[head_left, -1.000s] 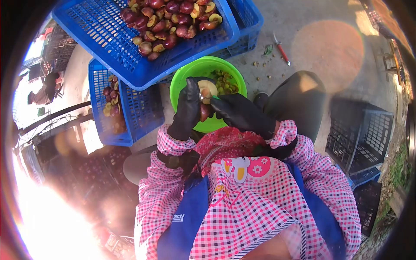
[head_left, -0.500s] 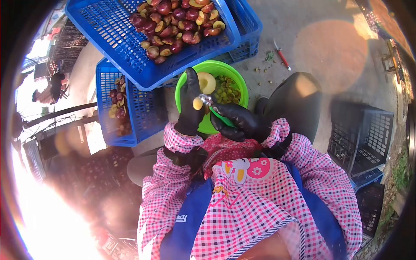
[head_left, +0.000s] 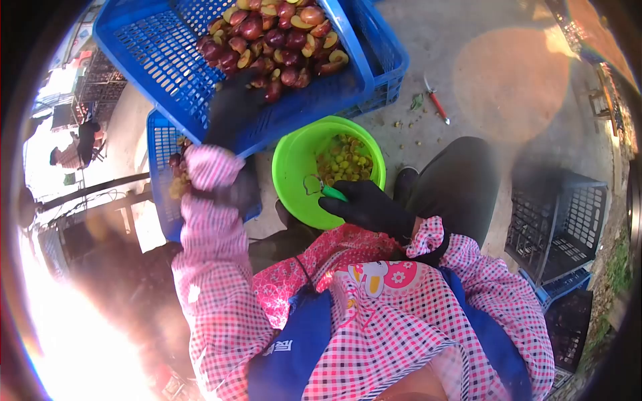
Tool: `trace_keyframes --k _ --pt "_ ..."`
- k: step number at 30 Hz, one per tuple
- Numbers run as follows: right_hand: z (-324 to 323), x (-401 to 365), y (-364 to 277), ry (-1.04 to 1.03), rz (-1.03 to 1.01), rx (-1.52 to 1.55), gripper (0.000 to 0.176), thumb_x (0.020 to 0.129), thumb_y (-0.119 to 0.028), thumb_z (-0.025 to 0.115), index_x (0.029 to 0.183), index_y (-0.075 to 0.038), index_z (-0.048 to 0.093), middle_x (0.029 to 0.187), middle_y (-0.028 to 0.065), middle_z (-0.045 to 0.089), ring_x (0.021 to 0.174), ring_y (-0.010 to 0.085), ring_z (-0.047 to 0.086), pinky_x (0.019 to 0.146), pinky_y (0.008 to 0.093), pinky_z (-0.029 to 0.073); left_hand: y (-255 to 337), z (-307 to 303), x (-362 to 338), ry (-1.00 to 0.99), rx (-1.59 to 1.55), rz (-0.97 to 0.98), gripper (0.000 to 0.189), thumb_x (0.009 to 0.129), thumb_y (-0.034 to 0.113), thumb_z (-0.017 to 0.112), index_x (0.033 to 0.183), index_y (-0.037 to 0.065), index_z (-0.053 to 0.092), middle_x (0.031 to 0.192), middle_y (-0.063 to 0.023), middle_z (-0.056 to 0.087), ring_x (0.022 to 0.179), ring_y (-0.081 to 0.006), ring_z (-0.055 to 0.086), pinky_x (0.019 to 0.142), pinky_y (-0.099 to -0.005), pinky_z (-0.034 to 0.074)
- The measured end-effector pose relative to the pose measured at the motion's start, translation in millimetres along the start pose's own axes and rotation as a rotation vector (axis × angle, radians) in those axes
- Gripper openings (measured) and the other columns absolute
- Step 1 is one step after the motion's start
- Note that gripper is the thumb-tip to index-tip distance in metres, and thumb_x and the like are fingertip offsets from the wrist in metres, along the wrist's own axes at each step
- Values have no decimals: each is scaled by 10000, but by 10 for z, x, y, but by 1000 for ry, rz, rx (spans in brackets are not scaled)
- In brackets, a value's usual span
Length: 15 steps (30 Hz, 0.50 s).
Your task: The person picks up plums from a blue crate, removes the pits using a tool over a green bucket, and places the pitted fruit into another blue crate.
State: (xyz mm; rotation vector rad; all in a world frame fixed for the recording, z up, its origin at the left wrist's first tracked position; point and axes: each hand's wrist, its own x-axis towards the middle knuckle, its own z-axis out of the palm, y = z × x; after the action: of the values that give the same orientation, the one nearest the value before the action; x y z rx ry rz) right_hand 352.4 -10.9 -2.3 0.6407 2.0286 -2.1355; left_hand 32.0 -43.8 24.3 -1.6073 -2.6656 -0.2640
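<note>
My right hand (head_left: 374, 208), in a black glove, grips a fruit corer by its green handle (head_left: 334, 194). The corer's metal loop points left over a lime-green bucket (head_left: 289, 190). Cut yellowish fruit bits (head_left: 342, 160) lie inside that bucket. My left hand (head_left: 234, 103), also gloved in black, reaches into the tilted blue crate (head_left: 150, 57), at the lower left edge of the halved red plums (head_left: 281, 50). Motion blurs its fingers, so I cannot tell whether they hold a plum.
Another blue crate (head_left: 162, 130) with fruit stands at the left, and one more (head_left: 381, 83) sits under the tilted crate. Red-handled pruning shears (head_left: 437, 105) lie on the concrete among small scraps. Black crates (head_left: 568, 227) stand at the right.
My left hand has moved from above the bucket up and left into the crate. The halved fruit it held over the bucket is out of sight. My right hand has lowered slightly with the corer.
</note>
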Motion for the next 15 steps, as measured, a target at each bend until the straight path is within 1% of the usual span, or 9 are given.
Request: trace_keyframes --k 1,2,4,8,10,11,13,14,15 --pt "-2 10 31 37 -29 -35 419 913 -442 611 941 -27 661 821 199 665 793 337 665 729 409 482 29 291 186 -66 -21 146 442 866 279 628 1279 127 598 1134 -161 668 1084 -339 625 931 -407 484" --pt "9 7 64 49 -26 -38 419 913 -442 611 941 -27 661 821 199 665 793 337 665 729 409 482 63 499 359 -63 -29 155 442 866 279 628 1279 127 598 1134 -161 668 1084 -339 625 931 -407 484" --pt "40 -3 114 113 -139 36 406 912 -437 620 976 -38 661 833 192 668 812 327 670 743 405 489 114 779 566 -328 191 220 436 859 257 603 1272 119 593 1152 -170 652 1076 -347 625 920 -409 494" --pt "-7 8 109 119 -140 75 410 919 -432 611 1014 -36 658 861 186 677 834 333 672 757 413 495 98 756 560 -233 129 274 435 855 247 614 1270 123 581 1176 -158 637 1037 -305 643 918 -379 500" --pt "-1 13 115 198 -91 50 373 935 -392 594 1043 -37 633 821 157 674 779 295 673 722 394 503 198 386 500 -354 -614 -4 444 867 290 642 1250 71 590 1018 -112 679 924 -236 658 852 -370 524" --pt "-12 6 58 192 -95 55 373 935 -392 594 1043 -37 633 821 157 674 779 295 673 722 394 503 233 238 369 -354 -607 -9 444 867 290 642 1250 71 590 1018 -112 679 924 -236 658 852 -370 524" --pt "-101 -30 -171 259 91 253 326 948 -337 576 1054 -30 602 764 117 655 707 236 658 675 357 502 340 -67 -46 -462 -1592 -422 469 916 323 637 1278 38 547 1094 -93 656 945 -218 643 858 -359 526" --pt "-124 -53 -237 301 -3 229 286 954 -294 563 1044 -24 584 721 87 630 660 190 637 630 335 488 460 -221 -299 -448 -1584 -432 469 916 323 637 1278 38 547 1094 -93 656 945 -218 643 858 -359 526" --pt "-143 -68 -297 286 -7 233 286 954 -294 563 1044 -24 584 721 87 630 660 190 637 630 335 488 636 -351 -572 -407 -1653 -464 495 931 347 621 1296 28 523 1144 -96 639 976 -234 637 875 -377 525"
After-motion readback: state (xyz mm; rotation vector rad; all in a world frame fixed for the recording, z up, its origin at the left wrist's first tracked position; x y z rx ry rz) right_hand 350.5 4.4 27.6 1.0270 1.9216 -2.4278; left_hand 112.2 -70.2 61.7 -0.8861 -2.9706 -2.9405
